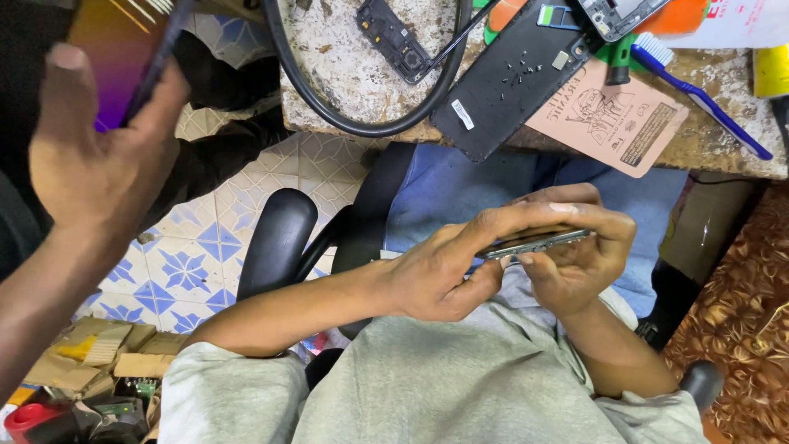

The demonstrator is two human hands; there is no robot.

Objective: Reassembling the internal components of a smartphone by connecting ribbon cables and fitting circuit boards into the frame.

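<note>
While both hands work at lap level, items list from largest down. Worn stone-topped bench (345, 90), upper frame, edge chipped. Black office chair (279, 238) below it, on blue-patterned floor tiles (185, 271). Black cable loop (370, 123) on the bench. Black phone back cover (509, 82) with small screws on it, overhanging the bench edge. Pink printed card (616, 119) beside it. Blue toothbrush (699, 99), lying diagonally. Slim phone (538, 241), seen edge-on above the lap, clamped between left hand (436, 275) and right hand (575, 263), fingers closed along its edges. Another person's hand (90, 156), upper left, grips a purple-tinted panel (115, 57).
</note>
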